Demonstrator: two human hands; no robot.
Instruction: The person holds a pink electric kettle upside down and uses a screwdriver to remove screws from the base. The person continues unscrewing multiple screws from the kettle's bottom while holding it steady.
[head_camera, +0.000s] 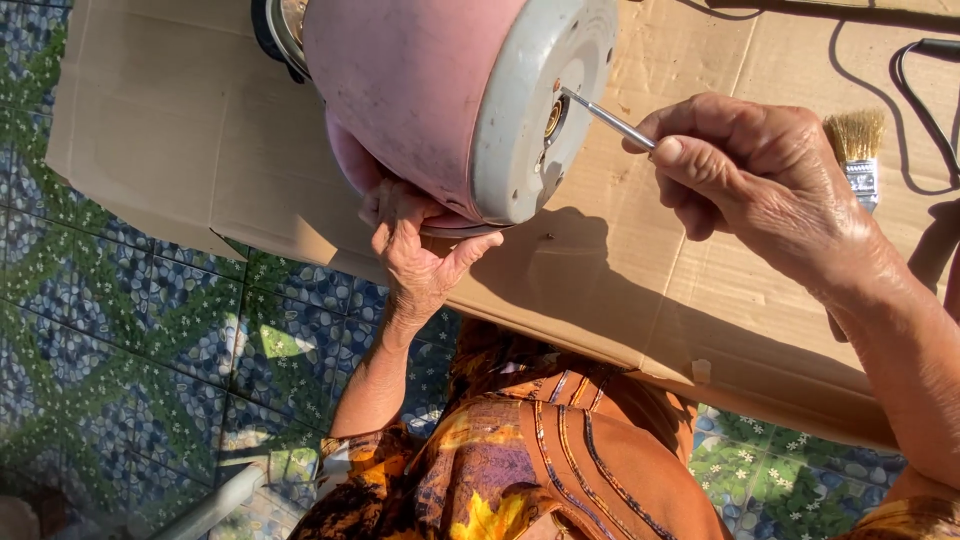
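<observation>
At the left of the frame lies the patterned tile floor (130, 330), with a flattened cardboard sheet (180, 120) spread above it. At upper centre, the pink appliance body (410, 80) is tipped on its side, so that its grey base plate (530, 110) faces right. The left hand (415, 250) cups the lower rim from beneath, fingers curled closed against it. The right hand (760, 175) pinches a thin metal tool (605, 118), its tip set at the brass centre fitting (552, 118). For good control, the body should be braced firmly and the tool kept in line with the fitting. A paintbrush (857, 150) lies at right.
</observation>
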